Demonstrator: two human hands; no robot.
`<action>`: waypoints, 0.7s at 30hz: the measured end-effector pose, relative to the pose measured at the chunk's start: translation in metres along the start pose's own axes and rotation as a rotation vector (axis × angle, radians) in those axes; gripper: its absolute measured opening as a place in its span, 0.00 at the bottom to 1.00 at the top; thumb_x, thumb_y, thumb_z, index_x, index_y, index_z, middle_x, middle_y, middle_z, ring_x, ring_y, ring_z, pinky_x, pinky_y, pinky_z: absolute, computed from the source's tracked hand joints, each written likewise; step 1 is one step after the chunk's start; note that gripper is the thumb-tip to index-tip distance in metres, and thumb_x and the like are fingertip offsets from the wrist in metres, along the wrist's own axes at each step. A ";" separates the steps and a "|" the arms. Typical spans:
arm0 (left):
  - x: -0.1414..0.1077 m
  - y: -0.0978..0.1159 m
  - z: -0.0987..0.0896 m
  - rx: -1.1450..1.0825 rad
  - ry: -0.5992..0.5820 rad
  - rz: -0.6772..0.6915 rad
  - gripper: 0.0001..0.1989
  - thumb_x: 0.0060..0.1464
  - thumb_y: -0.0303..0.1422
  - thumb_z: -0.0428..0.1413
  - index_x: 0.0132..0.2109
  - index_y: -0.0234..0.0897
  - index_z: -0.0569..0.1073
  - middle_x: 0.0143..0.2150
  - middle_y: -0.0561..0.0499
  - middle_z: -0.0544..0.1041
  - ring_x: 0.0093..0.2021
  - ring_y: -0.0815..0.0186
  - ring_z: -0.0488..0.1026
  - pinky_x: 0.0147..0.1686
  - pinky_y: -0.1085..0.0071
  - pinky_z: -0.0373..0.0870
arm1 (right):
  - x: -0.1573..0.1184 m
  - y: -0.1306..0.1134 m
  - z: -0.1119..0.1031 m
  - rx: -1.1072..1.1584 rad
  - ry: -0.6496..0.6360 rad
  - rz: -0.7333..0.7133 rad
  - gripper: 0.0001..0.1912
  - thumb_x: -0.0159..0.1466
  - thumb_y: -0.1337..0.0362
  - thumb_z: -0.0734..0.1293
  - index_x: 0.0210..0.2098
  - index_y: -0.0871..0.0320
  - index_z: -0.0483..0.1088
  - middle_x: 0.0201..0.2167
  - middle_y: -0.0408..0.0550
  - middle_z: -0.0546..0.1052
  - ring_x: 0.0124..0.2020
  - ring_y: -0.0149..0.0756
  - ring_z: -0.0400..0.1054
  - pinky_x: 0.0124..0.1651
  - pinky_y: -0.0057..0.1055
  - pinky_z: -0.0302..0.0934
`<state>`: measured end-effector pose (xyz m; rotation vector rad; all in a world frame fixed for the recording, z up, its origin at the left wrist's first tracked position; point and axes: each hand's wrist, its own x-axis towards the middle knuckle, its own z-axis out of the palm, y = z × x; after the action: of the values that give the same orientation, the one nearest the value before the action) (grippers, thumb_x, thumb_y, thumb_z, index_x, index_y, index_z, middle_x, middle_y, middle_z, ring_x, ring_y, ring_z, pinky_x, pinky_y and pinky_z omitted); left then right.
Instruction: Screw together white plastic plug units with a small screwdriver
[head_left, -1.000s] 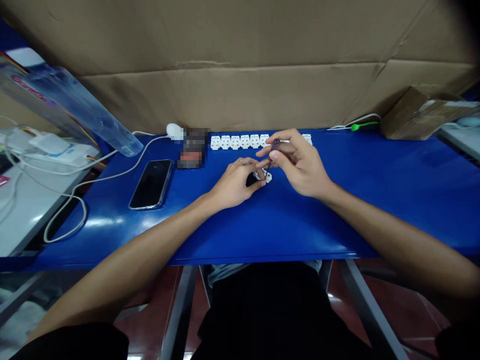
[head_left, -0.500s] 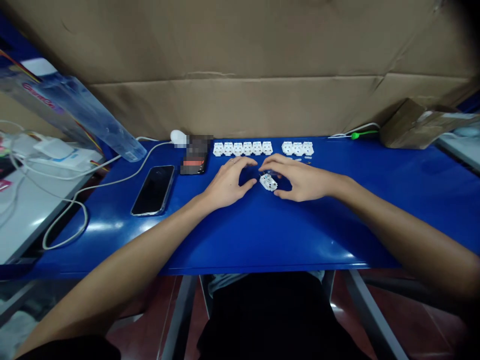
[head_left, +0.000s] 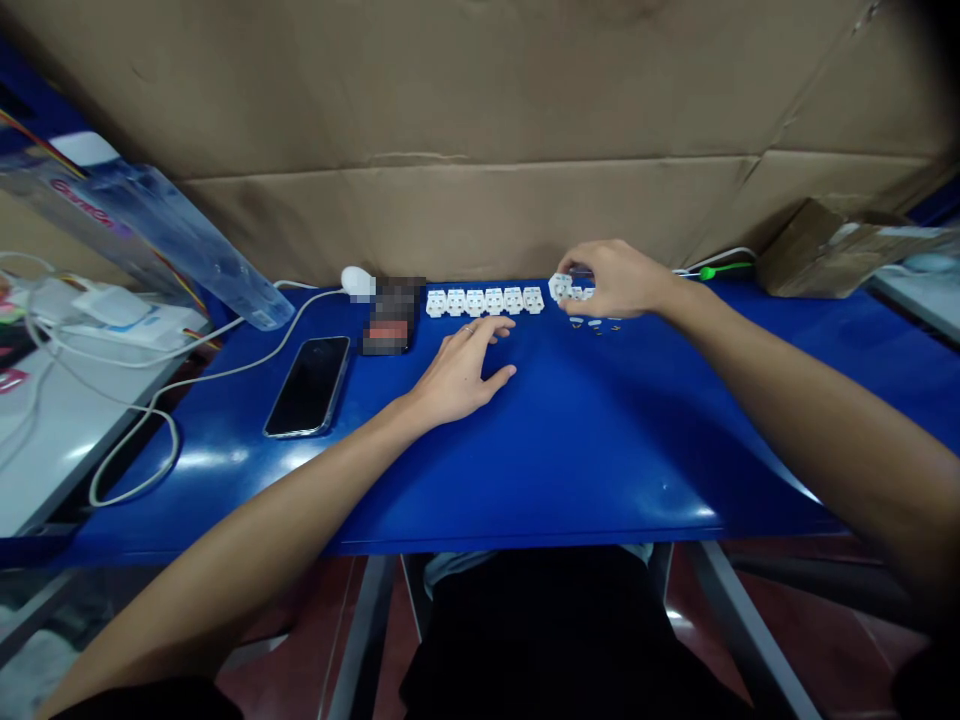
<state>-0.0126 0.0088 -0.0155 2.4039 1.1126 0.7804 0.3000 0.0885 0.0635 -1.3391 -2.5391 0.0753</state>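
My right hand is at the back of the table, with fingers and thumb closed on a small white plastic socket part. Beside that part, partly covered by the hand, lie other white socket parts. My left hand rests over the blue table with its fingers apart and nothing in it; a ring shows on one finger. Behind it stands a row of several similar white socket parts. Below my right hand lie small white strips and tiny brass-coloured pieces.
A phone lies at the left, with a dark, partly blurred object behind it. A white cable loops along the left side. A clear plastic bottle leans there. At the back right are a green-tipped tool and a cardboard box.
My right hand has moved back and to the right, carrying the socket part from the table's middle to the shorter row. My left hand has stayed nearly in place.
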 end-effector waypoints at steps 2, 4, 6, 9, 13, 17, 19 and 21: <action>0.000 0.001 -0.001 -0.002 -0.013 -0.007 0.28 0.73 0.33 0.65 0.75 0.45 0.67 0.71 0.40 0.81 0.68 0.49 0.82 0.70 0.43 0.77 | 0.012 0.010 0.002 -0.026 -0.044 0.005 0.27 0.65 0.54 0.74 0.59 0.62 0.83 0.60 0.65 0.88 0.60 0.66 0.83 0.64 0.55 0.75; 0.000 0.002 -0.001 -0.004 -0.019 -0.012 0.29 0.74 0.33 0.65 0.76 0.45 0.67 0.71 0.40 0.80 0.68 0.49 0.82 0.70 0.43 0.77 | 0.020 0.015 0.007 -0.079 -0.090 0.029 0.26 0.65 0.55 0.74 0.59 0.61 0.83 0.60 0.65 0.89 0.59 0.66 0.84 0.61 0.54 0.77; 0.000 0.002 -0.002 0.002 -0.027 -0.016 0.30 0.74 0.34 0.65 0.76 0.46 0.66 0.71 0.40 0.80 0.68 0.48 0.81 0.70 0.42 0.77 | 0.023 0.016 0.013 -0.129 -0.119 0.033 0.26 0.65 0.55 0.74 0.59 0.59 0.83 0.60 0.63 0.89 0.59 0.65 0.84 0.59 0.53 0.77; -0.001 0.005 -0.003 0.020 -0.043 -0.029 0.31 0.74 0.34 0.65 0.77 0.47 0.66 0.72 0.41 0.80 0.69 0.47 0.81 0.70 0.41 0.75 | 0.023 0.015 0.019 -0.168 -0.146 0.015 0.29 0.65 0.53 0.74 0.61 0.60 0.82 0.61 0.63 0.88 0.60 0.66 0.84 0.58 0.53 0.77; -0.001 0.008 -0.005 0.030 -0.062 -0.037 0.30 0.74 0.34 0.65 0.77 0.47 0.66 0.72 0.41 0.80 0.70 0.46 0.80 0.71 0.39 0.74 | 0.023 0.014 0.022 -0.182 -0.190 0.012 0.31 0.66 0.52 0.73 0.64 0.61 0.81 0.64 0.64 0.86 0.61 0.67 0.83 0.58 0.56 0.78; -0.001 0.007 -0.005 0.023 -0.059 -0.038 0.30 0.74 0.34 0.65 0.77 0.47 0.66 0.72 0.41 0.80 0.70 0.47 0.80 0.72 0.40 0.73 | 0.021 0.020 0.020 -0.153 -0.167 -0.005 0.34 0.69 0.49 0.72 0.68 0.63 0.79 0.65 0.66 0.86 0.63 0.67 0.83 0.61 0.55 0.77; -0.001 0.006 -0.004 0.014 -0.059 -0.039 0.31 0.74 0.33 0.65 0.77 0.46 0.66 0.72 0.41 0.80 0.69 0.47 0.80 0.72 0.40 0.73 | 0.019 0.027 0.015 -0.144 -0.154 -0.013 0.34 0.69 0.51 0.72 0.68 0.64 0.79 0.65 0.67 0.86 0.63 0.67 0.83 0.63 0.55 0.76; -0.001 0.006 -0.004 0.014 -0.061 -0.037 0.30 0.74 0.33 0.65 0.77 0.45 0.66 0.72 0.41 0.80 0.69 0.47 0.80 0.73 0.39 0.72 | 0.017 0.035 0.010 -0.143 -0.162 -0.013 0.32 0.68 0.54 0.72 0.66 0.65 0.81 0.64 0.69 0.87 0.62 0.67 0.83 0.65 0.55 0.76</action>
<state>-0.0122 0.0049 -0.0094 2.3943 1.1389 0.6853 0.3161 0.1235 0.0515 -1.4219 -2.7332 -0.0008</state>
